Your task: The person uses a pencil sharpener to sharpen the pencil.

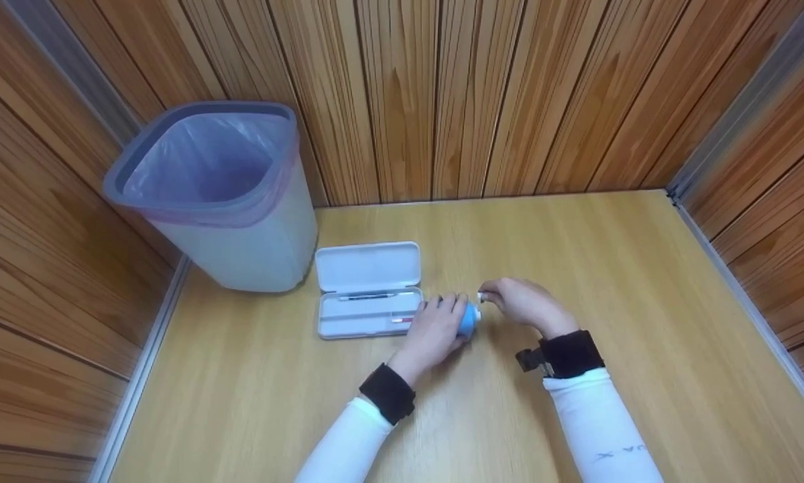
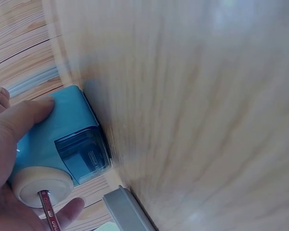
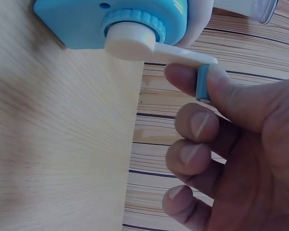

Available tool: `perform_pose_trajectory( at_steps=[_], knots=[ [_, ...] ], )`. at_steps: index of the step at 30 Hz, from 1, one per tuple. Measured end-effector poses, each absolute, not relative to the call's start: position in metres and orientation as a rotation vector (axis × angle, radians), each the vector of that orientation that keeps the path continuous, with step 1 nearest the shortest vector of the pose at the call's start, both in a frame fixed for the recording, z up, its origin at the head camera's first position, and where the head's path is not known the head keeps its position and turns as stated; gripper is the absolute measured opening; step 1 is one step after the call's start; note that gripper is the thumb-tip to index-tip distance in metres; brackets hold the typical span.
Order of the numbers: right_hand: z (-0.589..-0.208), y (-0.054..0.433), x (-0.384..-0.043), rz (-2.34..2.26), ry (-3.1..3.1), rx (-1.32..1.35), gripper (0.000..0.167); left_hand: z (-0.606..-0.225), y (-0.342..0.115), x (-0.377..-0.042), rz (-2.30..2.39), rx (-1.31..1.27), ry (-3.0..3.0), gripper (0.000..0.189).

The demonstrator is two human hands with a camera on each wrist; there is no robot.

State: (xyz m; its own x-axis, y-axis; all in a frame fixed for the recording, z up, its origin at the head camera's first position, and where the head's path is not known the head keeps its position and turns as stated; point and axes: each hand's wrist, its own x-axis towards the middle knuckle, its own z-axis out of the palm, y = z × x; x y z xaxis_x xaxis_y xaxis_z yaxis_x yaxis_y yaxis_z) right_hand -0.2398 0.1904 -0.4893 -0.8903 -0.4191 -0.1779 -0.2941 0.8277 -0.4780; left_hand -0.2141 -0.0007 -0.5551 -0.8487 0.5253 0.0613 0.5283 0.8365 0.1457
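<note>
My left hand [image 1: 435, 329] grips the body of a blue crank pencil sharpener [image 2: 70, 113] that stands on the table. Seen from the left wrist, the thumb lies along its top, beside a dark see-through shavings drawer [image 2: 84, 156]. A dark red pencil [image 2: 49, 211] sticks out of the sharpener's white round front; its tip is hidden inside. My right hand [image 1: 526, 305] pinches the small blue knob [image 3: 202, 84] of the white crank arm [image 3: 180, 54] between thumb and index finger. In the right wrist view its other fingers are loosely curled below the knob.
An opened grey-white pencil case [image 1: 368, 267] lies left of the sharpener, partly behind my left hand, with a dark pen [image 1: 368, 296] inside. At the back left stands a bin [image 1: 261, 251] lined with a bag. Wood-patterned walls [image 1: 402, 100] enclose the table's back and sides.
</note>
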Motion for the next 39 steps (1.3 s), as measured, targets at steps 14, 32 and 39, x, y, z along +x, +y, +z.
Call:
perform_pose_trajectory(
  at_steps=[14, 32, 39],
  knots=[
    [-0.513, 0.192, -0.249, -0.789, 2.693, -0.422, 0.039, -0.556, 0.0, -0.212, -0.212, -0.832, -2.99, 0.077],
    [-0.538, 0.191, -0.256, -0.924, 2.586, -0.242, 0.04, -0.555, 0.003, -0.212, -0.199, -0.759, -3.037, 0.076],
    [-0.539, 0.187, -0.257, -0.811, 2.65, -0.303, 0.035, -0.555, 0.006, -0.21, -0.119, -0.739, -2.975, 0.076]
  ],
)
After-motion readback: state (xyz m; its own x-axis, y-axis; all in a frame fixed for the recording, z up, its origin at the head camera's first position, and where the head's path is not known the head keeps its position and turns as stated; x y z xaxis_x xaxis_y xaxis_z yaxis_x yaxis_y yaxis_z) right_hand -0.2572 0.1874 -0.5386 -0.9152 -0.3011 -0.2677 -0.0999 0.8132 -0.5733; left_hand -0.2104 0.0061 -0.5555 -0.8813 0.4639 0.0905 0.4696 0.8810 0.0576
